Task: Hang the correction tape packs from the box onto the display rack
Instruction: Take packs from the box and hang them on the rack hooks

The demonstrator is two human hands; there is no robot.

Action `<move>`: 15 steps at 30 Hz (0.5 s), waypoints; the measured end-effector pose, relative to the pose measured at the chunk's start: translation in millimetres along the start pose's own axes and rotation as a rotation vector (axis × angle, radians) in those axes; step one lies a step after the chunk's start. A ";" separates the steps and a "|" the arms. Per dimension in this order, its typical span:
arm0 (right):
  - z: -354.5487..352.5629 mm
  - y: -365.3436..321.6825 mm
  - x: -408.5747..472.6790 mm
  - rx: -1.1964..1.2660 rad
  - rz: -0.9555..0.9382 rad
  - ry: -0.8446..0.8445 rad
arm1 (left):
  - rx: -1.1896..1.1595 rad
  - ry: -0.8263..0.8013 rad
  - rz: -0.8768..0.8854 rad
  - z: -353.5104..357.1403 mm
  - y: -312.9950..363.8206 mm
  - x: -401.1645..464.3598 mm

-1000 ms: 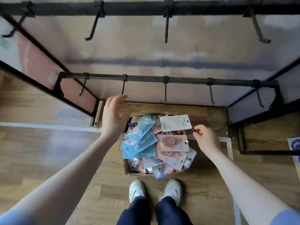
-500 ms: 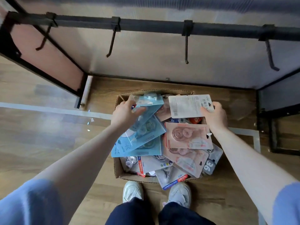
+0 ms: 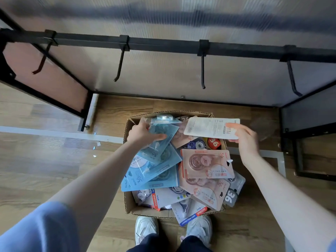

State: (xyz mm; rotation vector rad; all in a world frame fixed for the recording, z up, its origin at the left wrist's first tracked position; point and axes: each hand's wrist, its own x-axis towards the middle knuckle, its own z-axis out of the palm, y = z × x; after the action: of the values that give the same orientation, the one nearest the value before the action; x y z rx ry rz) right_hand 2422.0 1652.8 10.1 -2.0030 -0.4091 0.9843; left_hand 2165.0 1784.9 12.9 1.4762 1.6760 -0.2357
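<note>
**A:** How far along does this look?

**B:** Barely started, I'd judge. Every hook [image 3: 120, 66] on the display rack [image 3: 163, 44] that shows is bare, and the cardboard box [image 3: 130, 209] on the floor is heaped with correction tape packs. Nothing is hung yet; the whole pile is left to do.

**A:** And the hands?

**B:** Both are in the box and both grip a pack. The left hand [image 3: 141, 134] has its thumb curled over a blue pack [image 3: 160, 140] at the top of the blue stack. The right hand [image 3: 244, 137] pinches a white pack [image 3: 209, 127] by its right end, fingers on top, lifting it clear of the heap at the far right corner of the box.

**A:** Which way does that white one lie?

**B:** Printed back upward, nearly flat, long axis running left to right, roughly parallel to the rack bar. I cannot make out its hang hole, so I cannot say which end has to go up.

**A:** The blue one?

**B:** Tilted, long axis diagonal, from the far end of the box down toward the person's left. Its clear blister faces up.

**A:** So what is needed?

**B:** Probably turning each pack upright, hole end on top, before threading it onto a hook.
</note>
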 end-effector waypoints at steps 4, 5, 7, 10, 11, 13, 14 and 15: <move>-13.5 -1.1 1.2 -0.001 0.065 -0.129 | -0.122 -0.029 -0.033 2.2 3.9 -0.8; -15.9 -1.2 -0.7 -0.063 0.054 -0.166 | -0.158 -0.043 -0.049 2.5 3.9 -2.2; -20.1 -0.9 -5.2 -0.236 -0.027 -0.219 | -0.208 -0.071 -0.078 2.7 4.1 -5.7; -24.0 -2.2 -11.6 -0.312 -0.119 -0.206 | -0.256 -0.120 -0.111 -1.1 3.0 -11.5; -24.9 -2.7 -12.6 -0.304 -0.132 -0.192 | -0.259 -0.130 -0.119 -2.8 2.0 -13.7; -24.9 -3.5 -15.6 -0.322 -0.153 -0.158 | -0.267 -0.131 -0.117 -7.0 -1.0 -20.0; -25.2 -5.7 -18.9 -0.359 -0.167 -0.130 | -0.275 -0.132 -0.112 -9.6 -2.3 -23.6; -25.3 -8.9 -23.0 -0.421 -0.196 -0.085 | -0.283 -0.139 -0.106 -12.7 -3.4 -28.4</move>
State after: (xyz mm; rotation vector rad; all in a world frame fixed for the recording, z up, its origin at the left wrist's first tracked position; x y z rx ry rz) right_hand 2427.4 1630.6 37.0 -2.2402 -0.9041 0.9153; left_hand 2153.8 1771.8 39.0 1.1379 1.6036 -0.1477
